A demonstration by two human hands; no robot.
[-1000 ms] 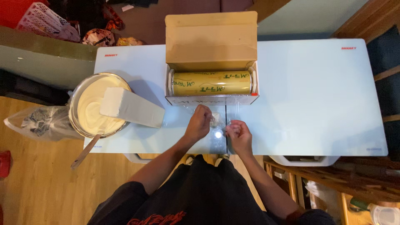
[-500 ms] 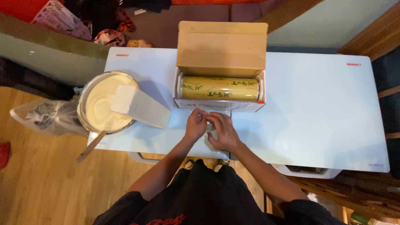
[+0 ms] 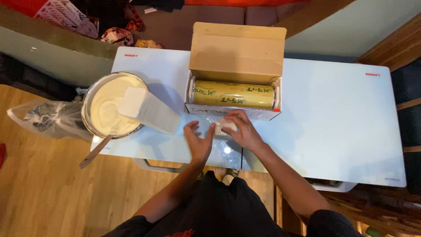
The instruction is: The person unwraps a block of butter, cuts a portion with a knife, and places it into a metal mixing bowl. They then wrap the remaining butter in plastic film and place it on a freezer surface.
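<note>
Head view, only one camera. Right hand (image 3: 244, 130) is curled over a small white wrapped lump (image 3: 225, 126), fingers closed around it, pinning it to the white table (image 3: 333, 118). The lump sits under the fingertips, at the hand's left edge, just in front of the cardboard dispenser box (image 3: 237, 52). Clear film (image 3: 206, 117) runs from the box front down onto the table around the lump; its edges are hard to trace.

Left hand (image 3: 198, 140) lies flat, palm down, fingers spread, gripping nothing. It rests on the table just left of the lump, with a narrow gap between its fingertips and the lump. Can't tell whether it presses on film or bare table.

Inside the box: a yellow-green roll of wrap (image 3: 233, 95), lying lengthwise, lid flap open to the back.

Left of the hands: a metal bowl (image 3: 87, 98) of pale cream, with a white flat scraper (image 3: 149, 109) leaning over its rim onto the table. A wooden handle (image 3: 95, 151) sticks out from the bowl past the table edge. A plastic bag (image 3: 46, 118) hangs off the table's left side, above the wooden floor (image 3: 39, 193).
</note>
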